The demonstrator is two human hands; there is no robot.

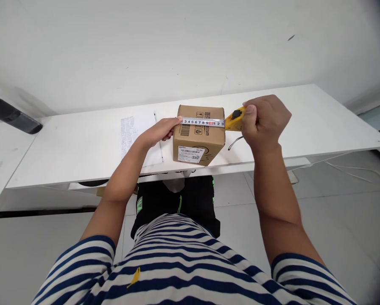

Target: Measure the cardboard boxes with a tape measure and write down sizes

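Note:
A brown cardboard box (pixel 199 140) with printed symbols and a white label stands on the white desk (pixel 266 144). Across its top lies the pulled-out blade of a tape measure (pixel 233 120), numbers facing up, running from the left edge to the right edge. My left hand (pixel 160 132) is closed at the box's left edge, thumb pressing the blade's end there. Its other fingers are partly hidden beside the box. At the right, my right hand (pixel 264 120) is wrapped round the yellow tape case, close to the box's right edge. A dark strap hangs below the case.
Handwritten paper sheets (pixel 135 135) lie on the desk left of the box. A black cylindrical object (pixel 13 112) juts in at the far left. The white wall (pixel 164 51) rises behind the desk. A pale cable (pixel 355 171) lies on the floor at the right.

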